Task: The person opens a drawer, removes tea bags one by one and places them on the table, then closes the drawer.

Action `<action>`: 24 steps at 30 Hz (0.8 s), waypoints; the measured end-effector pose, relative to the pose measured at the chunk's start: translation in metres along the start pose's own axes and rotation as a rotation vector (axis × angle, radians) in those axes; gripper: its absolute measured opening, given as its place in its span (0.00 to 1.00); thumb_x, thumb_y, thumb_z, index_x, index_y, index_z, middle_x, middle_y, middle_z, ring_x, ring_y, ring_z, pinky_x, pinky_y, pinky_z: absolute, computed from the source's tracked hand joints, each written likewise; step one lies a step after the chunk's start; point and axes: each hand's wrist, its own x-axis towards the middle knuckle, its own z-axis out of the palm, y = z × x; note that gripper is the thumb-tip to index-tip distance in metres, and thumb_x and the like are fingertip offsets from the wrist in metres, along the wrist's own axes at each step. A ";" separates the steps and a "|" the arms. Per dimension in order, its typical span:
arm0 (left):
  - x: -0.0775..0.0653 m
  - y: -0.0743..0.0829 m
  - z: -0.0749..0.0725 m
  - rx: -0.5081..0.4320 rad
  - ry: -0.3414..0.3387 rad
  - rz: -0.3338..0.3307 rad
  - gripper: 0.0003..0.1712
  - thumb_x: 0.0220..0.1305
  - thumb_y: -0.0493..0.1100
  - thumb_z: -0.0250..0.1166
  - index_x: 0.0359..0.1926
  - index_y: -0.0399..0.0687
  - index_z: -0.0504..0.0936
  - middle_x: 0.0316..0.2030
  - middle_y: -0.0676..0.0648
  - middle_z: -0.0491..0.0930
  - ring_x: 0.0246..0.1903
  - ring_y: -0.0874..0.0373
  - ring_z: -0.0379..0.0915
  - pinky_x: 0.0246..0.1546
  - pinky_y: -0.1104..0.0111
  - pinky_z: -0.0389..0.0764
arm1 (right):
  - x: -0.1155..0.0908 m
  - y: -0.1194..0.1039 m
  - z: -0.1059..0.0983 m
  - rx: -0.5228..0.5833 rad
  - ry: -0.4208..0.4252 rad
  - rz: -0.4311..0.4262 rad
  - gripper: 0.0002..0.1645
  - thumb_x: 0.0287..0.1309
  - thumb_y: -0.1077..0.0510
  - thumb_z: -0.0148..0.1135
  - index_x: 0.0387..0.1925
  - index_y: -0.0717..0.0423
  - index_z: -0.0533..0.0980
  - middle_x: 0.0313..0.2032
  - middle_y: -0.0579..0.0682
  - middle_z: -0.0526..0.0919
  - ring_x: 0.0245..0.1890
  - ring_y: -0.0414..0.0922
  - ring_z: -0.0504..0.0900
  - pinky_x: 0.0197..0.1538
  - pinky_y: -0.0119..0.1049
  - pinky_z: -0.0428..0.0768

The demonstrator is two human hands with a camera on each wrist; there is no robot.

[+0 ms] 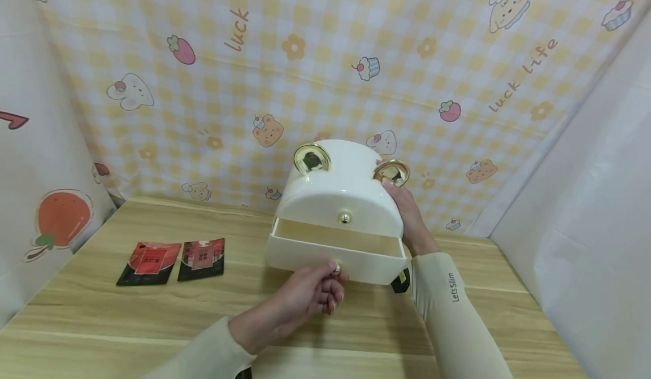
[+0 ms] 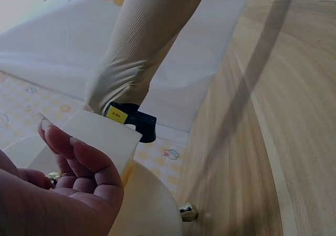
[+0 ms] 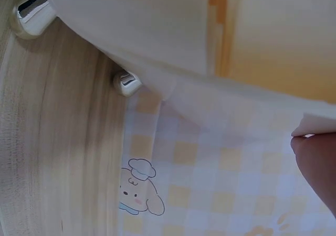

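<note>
A glossy white drawer box (image 1: 341, 201) with a rounded top and two gold ring-shaped ears stands on the table. Its lower drawer (image 1: 305, 253) is pulled out toward me, and its inside shows pale and bare. My left hand (image 1: 307, 297) pinches the gold knob (image 1: 338, 268) on that drawer's front between thumb and fingers; the other fingers are curled below. Against the box's right side, my right hand (image 1: 404, 207) grips it by the right gold ear (image 1: 393, 172), some fingers hidden behind. The upper drawer's gold knob (image 1: 344, 217) is untouched.
Two red and black packets (image 1: 149, 263) lie side by side on the wooden table (image 1: 244, 311), left of the box. A checked cartoon cloth (image 1: 229, 96) hangs close behind. Short gold feet (image 3: 126, 83) lift the box. A black wrist device (image 1: 400, 282) is on the right wrist.
</note>
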 end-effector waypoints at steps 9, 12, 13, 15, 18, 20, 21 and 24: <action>0.010 0.002 -0.004 0.002 0.026 -0.005 0.24 0.81 0.50 0.41 0.54 0.34 0.72 0.28 0.54 0.77 0.29 0.64 0.70 0.35 0.72 0.73 | 0.001 0.001 0.000 0.006 0.006 0.011 0.19 0.79 0.43 0.42 0.49 0.41 0.78 0.27 0.39 0.86 0.22 0.36 0.83 0.25 0.31 0.81; 0.013 0.002 -0.005 0.010 0.034 -0.006 0.25 0.81 0.51 0.40 0.54 0.34 0.72 0.28 0.54 0.77 0.29 0.64 0.70 0.35 0.72 0.73 | 0.001 0.001 -0.001 0.002 0.000 0.013 0.19 0.78 0.42 0.42 0.49 0.41 0.79 0.27 0.40 0.86 0.21 0.36 0.83 0.25 0.31 0.81; 0.014 0.002 -0.005 0.013 0.033 -0.005 0.25 0.81 0.51 0.40 0.54 0.34 0.72 0.28 0.54 0.77 0.29 0.64 0.70 0.35 0.72 0.73 | 0.001 0.001 -0.001 0.000 -0.003 0.013 0.19 0.78 0.42 0.42 0.49 0.41 0.79 0.27 0.40 0.86 0.21 0.36 0.83 0.24 0.31 0.81; 0.016 0.003 -0.006 0.015 0.030 -0.004 0.25 0.81 0.52 0.40 0.55 0.34 0.72 0.28 0.54 0.77 0.29 0.63 0.70 0.36 0.72 0.73 | 0.001 0.001 -0.002 -0.002 -0.012 0.015 0.20 0.78 0.41 0.42 0.52 0.42 0.78 0.27 0.40 0.86 0.22 0.36 0.84 0.25 0.31 0.81; 0.018 0.003 -0.006 0.014 0.028 -0.001 0.26 0.81 0.52 0.40 0.55 0.34 0.72 0.28 0.54 0.77 0.29 0.63 0.70 0.36 0.72 0.73 | 0.001 0.001 -0.002 -0.007 -0.011 0.020 0.21 0.78 0.41 0.41 0.57 0.42 0.75 0.29 0.40 0.86 0.23 0.36 0.84 0.26 0.31 0.82; 0.020 0.003 -0.006 0.011 0.030 0.002 0.25 0.81 0.52 0.40 0.54 0.34 0.72 0.28 0.54 0.77 0.29 0.63 0.70 0.36 0.72 0.73 | 0.001 0.001 -0.002 -0.013 -0.009 0.017 0.24 0.78 0.40 0.41 0.63 0.43 0.73 0.31 0.39 0.86 0.25 0.36 0.84 0.27 0.31 0.82; 0.020 0.003 -0.006 0.009 0.032 0.004 0.25 0.81 0.51 0.40 0.54 0.34 0.72 0.28 0.54 0.77 0.29 0.63 0.70 0.36 0.72 0.73 | 0.001 0.001 -0.002 -0.015 -0.007 0.014 0.25 0.78 0.40 0.41 0.66 0.43 0.71 0.32 0.39 0.86 0.25 0.35 0.84 0.28 0.31 0.82; 0.022 0.003 -0.007 0.010 0.039 0.007 0.25 0.81 0.51 0.40 0.54 0.35 0.73 0.28 0.54 0.77 0.29 0.63 0.70 0.36 0.72 0.73 | 0.001 0.002 -0.002 -0.018 -0.008 0.012 0.28 0.78 0.40 0.41 0.71 0.45 0.66 0.33 0.39 0.86 0.26 0.35 0.84 0.29 0.31 0.82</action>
